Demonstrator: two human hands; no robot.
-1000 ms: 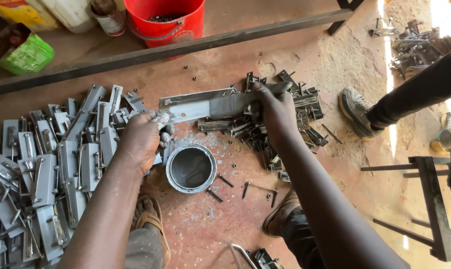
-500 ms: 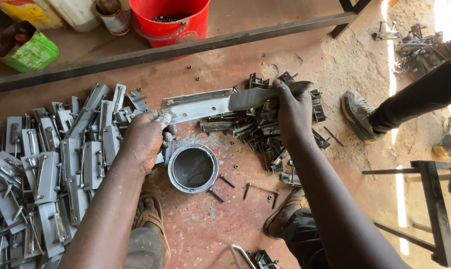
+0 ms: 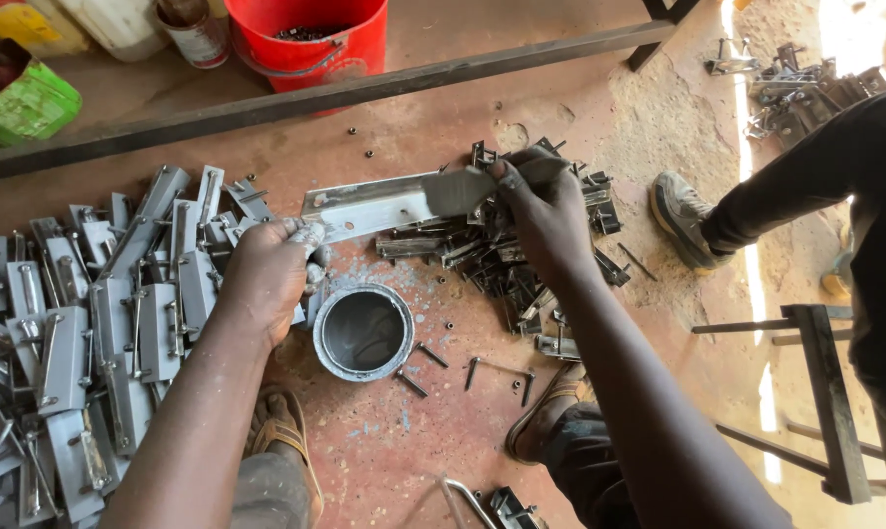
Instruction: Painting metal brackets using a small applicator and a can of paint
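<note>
**Flat metal bar held at both ends over the tin**

Left hand closed on the near end of the flat metal bar; right hand gripping the far end, fingers curled over a darker plate there. Bar spans between the hands, just above an open round tin on the red floor. Judgement: a level bar and firm grip at both ends suit this step. Grey brackets piled left, dark parts under the right hand.
</note>
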